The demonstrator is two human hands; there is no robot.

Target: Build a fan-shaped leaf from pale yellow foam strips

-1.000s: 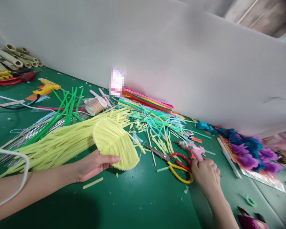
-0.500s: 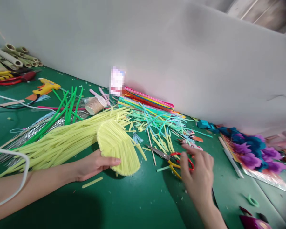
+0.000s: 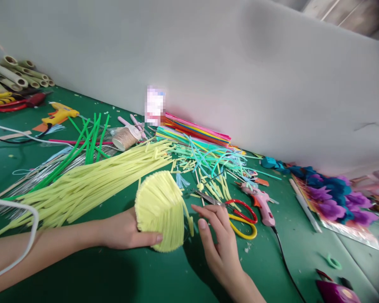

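Observation:
My left hand (image 3: 131, 231) grips a leaf-shaped piece made of yellow pipe cleaners (image 3: 160, 210), thumb on its face and the other fingers hidden behind it. A short loose strip sticks out at the piece's right edge. Just right of it hovers my right hand (image 3: 219, 240), empty, its fingers apart. Beyond that hand lie scissors (image 3: 244, 216) with red and yellow handles, blades spread a little. A pink glue gun (image 3: 262, 204) rests to their right. Behind my left hand lies a long bundle of yellow pipe cleaners (image 3: 107, 181).
Cut yellow and turquoise pipe cleaners (image 3: 214, 160) are strewn at the back. A twine spool (image 3: 125, 138), a yellow glue gun (image 3: 60, 113) and bamboo tubes (image 3: 25, 73) stand leftward. Purple flowers (image 3: 331, 210) lie right. A white cable (image 3: 34, 219) crosses above my left forearm.
My right hand has moved left, away from the scissors' handles and towards the yellow piece, uncovering the pink glue gun. My left hand has brought the piece slightly down and turned it.

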